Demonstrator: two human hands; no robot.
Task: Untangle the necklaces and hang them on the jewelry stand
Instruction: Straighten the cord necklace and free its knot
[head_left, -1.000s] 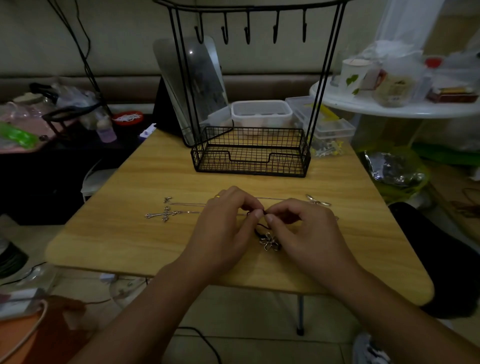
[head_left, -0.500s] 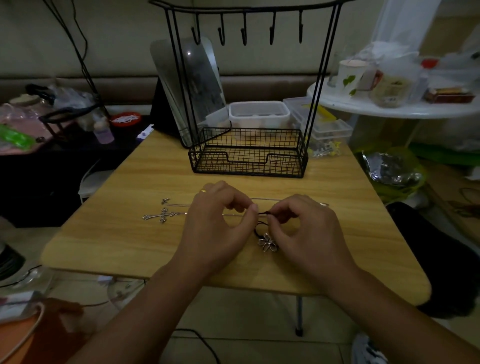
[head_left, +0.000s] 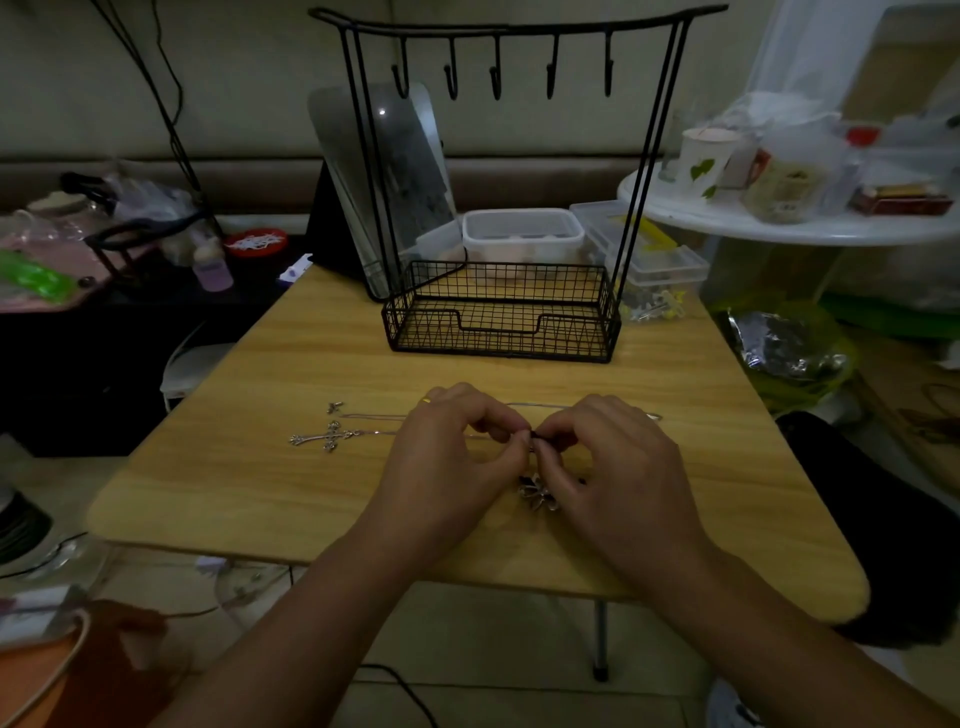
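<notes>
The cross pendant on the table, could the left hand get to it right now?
Probably yes: the cross pendant lies bare on the table beside the left hand, nothing between, but that hand pinches the black cord.

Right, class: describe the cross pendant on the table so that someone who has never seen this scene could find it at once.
Start at the wooden table with the black wire jewelry stand at its back. Nearer the person than the stand, just beyond the left hand, lies the cross pendant, flat on the wood. It is silvery, ornate and untouched, unlike the flower pendant between the hands.
</notes>
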